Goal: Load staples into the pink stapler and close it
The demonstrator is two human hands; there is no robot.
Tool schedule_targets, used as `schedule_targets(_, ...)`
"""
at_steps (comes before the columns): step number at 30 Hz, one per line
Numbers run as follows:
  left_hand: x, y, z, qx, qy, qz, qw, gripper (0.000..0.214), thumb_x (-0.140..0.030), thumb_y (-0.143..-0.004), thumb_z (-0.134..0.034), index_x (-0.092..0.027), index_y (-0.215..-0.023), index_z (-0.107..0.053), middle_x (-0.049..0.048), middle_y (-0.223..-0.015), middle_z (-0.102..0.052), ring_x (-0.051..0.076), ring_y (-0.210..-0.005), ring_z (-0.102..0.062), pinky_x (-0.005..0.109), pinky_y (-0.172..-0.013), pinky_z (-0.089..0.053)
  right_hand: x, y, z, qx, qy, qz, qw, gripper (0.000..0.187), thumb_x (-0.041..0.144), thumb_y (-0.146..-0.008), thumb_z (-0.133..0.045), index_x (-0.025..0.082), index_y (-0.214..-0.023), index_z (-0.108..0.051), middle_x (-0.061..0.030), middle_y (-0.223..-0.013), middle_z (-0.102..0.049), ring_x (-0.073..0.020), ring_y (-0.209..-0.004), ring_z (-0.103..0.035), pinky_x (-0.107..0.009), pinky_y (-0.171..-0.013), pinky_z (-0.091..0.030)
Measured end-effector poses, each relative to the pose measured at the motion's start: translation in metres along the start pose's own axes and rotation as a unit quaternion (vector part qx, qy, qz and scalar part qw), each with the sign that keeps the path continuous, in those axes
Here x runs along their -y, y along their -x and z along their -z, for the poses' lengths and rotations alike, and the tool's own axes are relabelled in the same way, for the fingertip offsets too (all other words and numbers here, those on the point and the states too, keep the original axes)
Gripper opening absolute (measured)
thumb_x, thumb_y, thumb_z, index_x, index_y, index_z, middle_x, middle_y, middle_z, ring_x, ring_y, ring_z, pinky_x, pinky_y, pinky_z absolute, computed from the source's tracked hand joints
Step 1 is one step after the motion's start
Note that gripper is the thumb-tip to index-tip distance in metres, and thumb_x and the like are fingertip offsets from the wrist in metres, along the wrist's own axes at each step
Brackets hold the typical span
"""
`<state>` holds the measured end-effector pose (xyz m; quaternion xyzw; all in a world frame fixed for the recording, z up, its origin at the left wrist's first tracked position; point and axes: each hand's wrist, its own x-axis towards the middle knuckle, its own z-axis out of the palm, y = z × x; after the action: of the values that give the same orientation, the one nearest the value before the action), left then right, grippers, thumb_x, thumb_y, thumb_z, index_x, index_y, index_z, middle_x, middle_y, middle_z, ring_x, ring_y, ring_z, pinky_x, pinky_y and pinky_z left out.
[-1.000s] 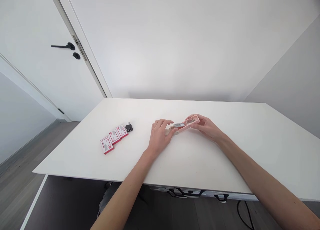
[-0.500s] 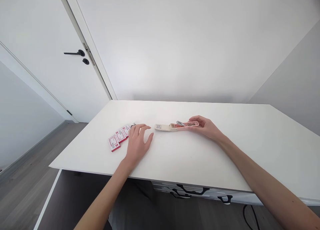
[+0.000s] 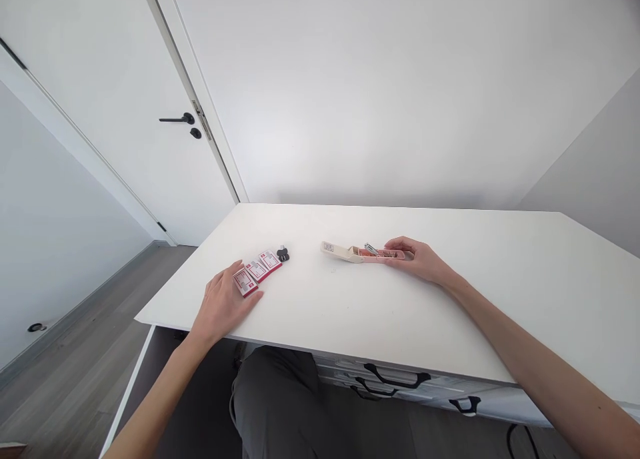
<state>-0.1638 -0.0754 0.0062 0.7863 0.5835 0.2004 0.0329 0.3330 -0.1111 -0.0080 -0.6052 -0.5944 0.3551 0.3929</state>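
Three small white-and-red boxes [image 3: 263, 264] lie in a slanting row on the left part of the white tabletop. My left hand [image 3: 220, 306] is at the nearest box, fingers stretched out along its left side and thumb apart in front of it; whether it touches the box I cannot tell. My right hand [image 3: 417, 259] grips the right end of a slim pink compartment case [image 3: 383, 254]. Its cream lid [image 3: 340, 250] is swung out to the left. Small pieces fill the case, and a silvery metal item [image 3: 371, 248] sticks up from it.
A small black item [image 3: 283, 253] lies beyond the boxes. Below the white tabletop [image 3: 320, 299] are drawers with black handles [image 3: 397, 377]. A wall stands behind, and a white door with a black handle [image 3: 177, 118] is at the left.
My left hand has moved left and toward me to the nearest box, uncovering the black item. My right hand still holds the case; its lid looks slightly more raised. The view has shifted.
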Motion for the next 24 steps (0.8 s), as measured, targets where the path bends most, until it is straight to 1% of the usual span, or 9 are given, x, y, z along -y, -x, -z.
schedule_targets(6,-0.008,0.009,0.004,-0.008,0.059,0.057,0.997,0.086,-0.066,-0.092,-0.06,-0.019,-0.159,-0.036,0.0156,-0.149,-0.062,0.041,-0.141,-0.053,0.06,-0.117,-0.042,-0.004,-0.001,-0.001,-0.003,0.004,0.011,1.0,0.051,0.055,-0.083,-0.081,0.03,-0.125,-0.067,-0.0086,-0.135,-0.072,-0.0318,-0.125,-0.068,-0.044,-0.096,-0.057)
schedule_targets(10,-0.027,0.01,0.017,-0.061,0.154,0.12,0.979,0.087,-0.068,-0.08,-0.076,-0.024,-0.15,-0.048,0.0142,-0.144,-0.066,0.041,-0.141,-0.053,0.061,-0.118,-0.041,-0.007,-0.003,-0.007,-0.087,0.027,0.044,0.995,0.048,0.062,-0.092,-0.07,0.03,-0.128,-0.067,-0.0091,-0.138,-0.07,-0.0303,-0.122,-0.067,-0.043,-0.092,-0.056)
schedule_targets(12,-0.043,0.009,0.025,-0.083,0.29,0.179,0.936,0.086,-0.068,-0.076,-0.082,-0.026,-0.145,-0.053,0.0143,-0.144,-0.066,0.038,-0.136,-0.06,0.058,-0.116,-0.045,-0.007,-0.005,-0.01,-0.15,0.034,0.073,0.985,0.043,0.061,-0.097,-0.062,0.028,-0.123,-0.067,-0.0096,-0.133,-0.072,-0.0296,-0.119,-0.068,-0.041,-0.087,-0.055)
schedule_targets(15,-0.073,0.006,0.032,-0.053,0.554,0.204,0.805,0.072,-0.078,-0.086,-0.067,-0.021,-0.131,-0.061,0.0178,-0.141,-0.068,0.035,-0.131,-0.065,0.053,-0.111,-0.052,-0.003,-0.005,-0.015,-0.225,0.05,0.106,0.967,0.038,0.059,-0.1,-0.058,0.025,-0.115,-0.067,-0.0108,-0.123,-0.074,-0.0292,-0.111,-0.069,-0.036,-0.07,-0.052)
schedule_targets(16,-0.083,0.004,0.031,-0.049,0.579,0.199,0.789,0.07,-0.076,-0.086,-0.069,-0.021,-0.128,-0.062,0.0178,-0.139,-0.068,0.034,-0.131,-0.066,0.053,-0.111,-0.052,-0.001,-0.004,-0.017,-0.243,0.055,0.118,0.961,0.037,0.058,-0.1,-0.057,0.025,-0.112,-0.067,-0.0109,-0.12,-0.074,-0.029,-0.108,-0.068,-0.035,-0.066,-0.05)
schedule_targets(17,-0.092,0.004,0.029,-0.054,0.571,0.186,0.798,0.067,-0.071,-0.084,-0.075,-0.021,-0.127,-0.062,0.0165,-0.137,-0.07,0.034,-0.131,-0.066,0.052,-0.113,-0.051,0.002,-0.002,-0.018,-0.256,0.059,0.134,0.956,0.035,0.057,-0.1,-0.057,0.025,-0.11,-0.067,-0.0107,-0.118,-0.075,-0.0285,-0.106,-0.068,-0.035,-0.064,-0.049)
schedule_targets(20,-0.115,0.002,0.011,-0.054,0.49,0.106,0.864,0.065,-0.056,-0.079,-0.086,-0.024,-0.129,-0.059,0.0126,-0.136,-0.07,0.03,-0.129,-0.066,0.05,-0.115,-0.05,0.011,0.005,-0.022,-0.238,0.043,0.189,0.952,0.03,0.053,-0.1,-0.059,0.025,-0.095,-0.067,-0.0076,-0.099,-0.074,-0.0243,-0.091,-0.066,-0.036,-0.07,-0.052)
schedule_targets(22,-0.127,0.002,-0.006,-0.053,0.432,0.049,0.899,0.063,-0.052,-0.08,-0.086,-0.026,-0.129,-0.057,0.0111,-0.14,-0.065,0.028,-0.124,-0.069,0.047,-0.112,-0.053,0.016,0.01,-0.025,-0.151,-0.008,0.192,0.97,0.032,0.052,-0.1,-0.061,0.024,-0.086,-0.067,-0.0042,-0.083,-0.071,-0.0199,-0.075,-0.064,-0.035,-0.069,-0.052)
schedule_targets(24,-0.139,0.001,-0.023,-0.043,0.365,-0.002,0.93,0.062,-0.048,-0.082,-0.086,-0.027,-0.132,-0.055,0.0097,-0.144,-0.063,0.028,-0.122,-0.069,0.046,-0.11,-0.054,0.021,0.015,-0.029,-0.021,-0.077,0.16,0.984,0.035,0.054,-0.101,-0.062,0.023,-0.086,-0.068,-0.0028,-0.077,-0.07,-0.0165,-0.064,-0.061,-0.032,-0.059,-0.048)
